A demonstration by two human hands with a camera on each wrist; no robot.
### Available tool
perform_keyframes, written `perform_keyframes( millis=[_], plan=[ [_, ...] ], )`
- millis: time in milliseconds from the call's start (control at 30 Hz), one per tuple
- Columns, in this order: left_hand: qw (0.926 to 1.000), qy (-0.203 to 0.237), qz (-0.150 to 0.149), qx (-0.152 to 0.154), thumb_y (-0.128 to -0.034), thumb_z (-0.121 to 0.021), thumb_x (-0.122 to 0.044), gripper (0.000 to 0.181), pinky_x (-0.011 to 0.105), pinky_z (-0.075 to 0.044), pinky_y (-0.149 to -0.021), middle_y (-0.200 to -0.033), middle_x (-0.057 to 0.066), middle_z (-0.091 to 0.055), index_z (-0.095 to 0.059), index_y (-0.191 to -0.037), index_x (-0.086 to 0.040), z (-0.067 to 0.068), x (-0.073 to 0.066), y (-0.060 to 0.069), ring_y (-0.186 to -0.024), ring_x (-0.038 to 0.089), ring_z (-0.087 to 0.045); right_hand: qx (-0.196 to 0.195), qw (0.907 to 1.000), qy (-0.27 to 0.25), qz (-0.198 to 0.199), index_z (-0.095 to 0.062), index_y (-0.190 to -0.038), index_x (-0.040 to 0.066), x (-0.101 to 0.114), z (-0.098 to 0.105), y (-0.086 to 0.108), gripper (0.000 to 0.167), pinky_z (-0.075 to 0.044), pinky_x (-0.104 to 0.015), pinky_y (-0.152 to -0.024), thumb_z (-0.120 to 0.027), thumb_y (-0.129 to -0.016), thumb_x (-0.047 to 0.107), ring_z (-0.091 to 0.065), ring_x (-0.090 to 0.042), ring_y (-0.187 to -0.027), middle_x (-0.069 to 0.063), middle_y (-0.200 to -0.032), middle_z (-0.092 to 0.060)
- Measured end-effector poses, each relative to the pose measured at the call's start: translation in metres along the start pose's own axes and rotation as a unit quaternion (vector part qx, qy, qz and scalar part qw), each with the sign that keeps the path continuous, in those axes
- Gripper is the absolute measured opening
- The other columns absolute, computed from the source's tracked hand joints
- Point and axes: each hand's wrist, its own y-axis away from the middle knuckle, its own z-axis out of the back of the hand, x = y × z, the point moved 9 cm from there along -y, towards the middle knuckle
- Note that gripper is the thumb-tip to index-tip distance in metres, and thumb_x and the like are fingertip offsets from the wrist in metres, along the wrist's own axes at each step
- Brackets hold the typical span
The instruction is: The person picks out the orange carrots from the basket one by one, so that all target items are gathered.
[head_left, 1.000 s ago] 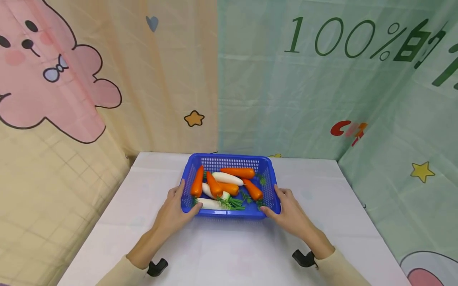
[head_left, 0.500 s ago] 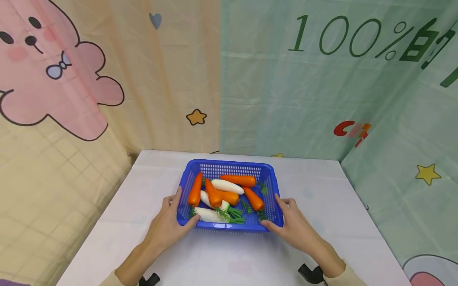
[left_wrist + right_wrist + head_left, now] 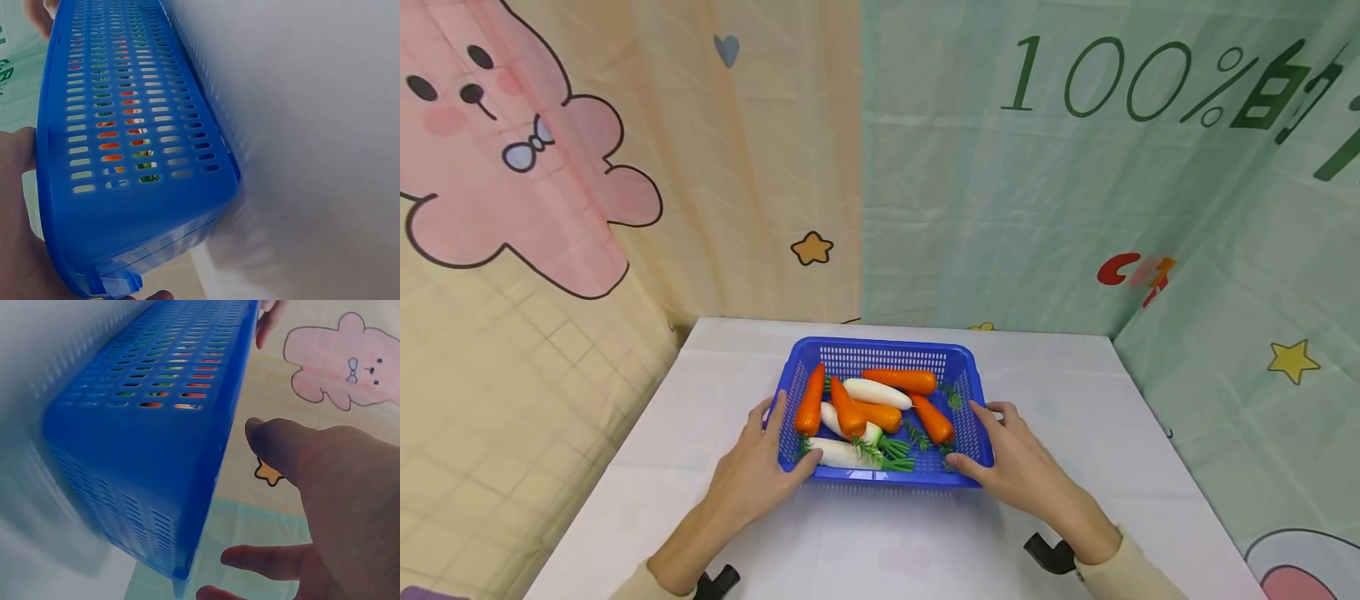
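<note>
A blue plastic basket (image 3: 887, 477) sits on the white table, holding several orange carrots (image 3: 901, 381) and several white radishes (image 3: 877, 392) with green tops. My left hand (image 3: 752, 467) is at its near left corner. In the left wrist view the thumb (image 3: 25, 147) meets the rim, while the other fingertips show partly below the side tab. My right hand (image 3: 1030, 467) is beside the near right corner. The right wrist view shows its thumb (image 3: 275, 440) and fingers (image 3: 265, 559) stretched out, slightly apart from the rim.
White cloth covers the table (image 3: 880, 542). Printed curtains (image 3: 985, 208) stand behind the table and at both sides. A black wrist mount (image 3: 1049, 553) shows below the right wrist, another mount (image 3: 718, 582) below the left.
The basket has come toward me across the table, both hands moving with it, then stopped. My right thumb and fingers have since loosened from the rim.
</note>
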Motion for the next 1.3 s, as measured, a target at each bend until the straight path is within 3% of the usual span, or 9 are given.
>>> perform_keyframes(
  millis=[233,467,567,767,867,1033,1200,1300],
  plan=[
    [0.9994,-0.023,-0.012,0.021,-0.1056,-0.07,-0.073,0.117,0.077,-0.06,-0.116,-0.193,0.031,-0.016,-0.02,-0.186,-0.004,-0.003,-0.002,-0.02,-0.16,0.06,-0.053,-0.041,0.9963,0.039,0.065,-0.058,-0.171,0.008,0.026,0.014,-0.023,0.086,-0.064,-0.071,-0.114,-0.088,-0.104,0.053,-0.068,-0.051,-0.142,-0.029,-0.167,-0.058],
    [0.9992,-0.02,-0.019,0.028,-0.1087,-0.068,-0.071,0.116,0.08,-0.054,-0.122,-0.196,0.028,-0.005,-0.015,-0.186,-0.002,-0.007,0.002,-0.038,-0.167,0.063,-0.044,-0.008,0.9945,0.0,0.104,-0.059,-0.17,0.008,0.06,0.013,-0.058,0.081,-0.069,-0.063,-0.108,-0.085,-0.106,0.051,-0.07,-0.041,-0.135,-0.025,-0.161,-0.063],
    [0.9992,-0.016,-0.019,0.03,-0.1104,-0.066,-0.069,0.114,0.08,-0.054,-0.122,-0.196,0.027,-0.003,-0.012,-0.186,-0.003,-0.01,0.005,-0.041,-0.169,0.063,-0.041,0.019,0.9923,-0.028,0.119,-0.06,-0.169,0.009,0.074,0.006,-0.072,0.077,-0.068,-0.061,-0.111,-0.084,-0.108,0.05,-0.07,-0.038,-0.131,-0.025,-0.16,-0.063],
    [0.9993,-0.008,-0.017,0.034,-0.1112,-0.066,-0.067,0.114,0.08,-0.055,-0.12,-0.197,0.026,-0.002,-0.009,-0.186,-0.003,-0.012,0.006,-0.043,-0.17,0.062,-0.039,0.064,0.9862,-0.072,0.135,-0.06,-0.169,0.011,0.098,-0.015,-0.101,0.071,-0.059,-0.068,-0.124,-0.08,-0.111,0.046,-0.066,-0.043,-0.145,-0.023,-0.165,-0.063],
    [0.9992,-0.004,-0.018,0.035,-0.1115,-0.065,-0.066,0.114,0.081,-0.055,-0.119,-0.197,0.026,-0.001,-0.008,-0.186,-0.003,-0.012,0.006,-0.043,-0.17,0.063,-0.039,0.089,0.9805,-0.093,0.148,-0.061,-0.169,0.011,0.109,-0.028,-0.112,0.069,-0.059,-0.069,-0.123,-0.079,-0.111,0.044,-0.064,-0.044,-0.148,-0.023,-0.166,-0.065],
    [0.9994,-0.005,-0.018,0.03,-0.112,-0.065,-0.066,0.112,0.08,-0.055,-0.119,-0.197,0.026,-0.001,-0.009,-0.186,-0.003,-0.013,0.005,-0.044,-0.17,0.063,-0.04,0.136,0.9723,-0.073,0.176,-0.055,-0.173,0.009,0.126,-0.052,-0.129,0.076,-0.064,-0.062,-0.118,-0.076,-0.112,0.048,-0.069,-0.04,-0.144,-0.022,-0.166,-0.066],
    [0.9993,-0.006,-0.024,0.027,-0.1117,-0.064,-0.068,0.112,0.08,-0.057,-0.118,-0.197,0.026,-0.003,-0.011,-0.186,-0.003,-0.013,0.001,-0.042,-0.168,0.063,-0.042,0.172,0.966,-0.059,0.184,-0.052,-0.175,0.006,0.138,-0.072,-0.143,0.078,-0.064,-0.058,-0.121,-0.076,-0.112,0.047,-0.075,-0.036,-0.141,-0.019,-0.162,-0.072],
    [0.9993,-0.005,-0.024,0.027,-0.1112,-0.064,-0.07,0.113,0.08,-0.057,-0.117,-0.197,0.025,-0.003,-0.011,-0.186,-0.003,-0.013,0.0,-0.04,-0.168,0.063,-0.041,0.186,0.9623,-0.058,0.19,-0.053,-0.173,0.004,0.142,-0.082,-0.148,0.079,-0.064,-0.053,-0.121,-0.076,-0.112,0.049,-0.08,-0.03,-0.129,-0.015,-0.153,-0.078]
  ],
)
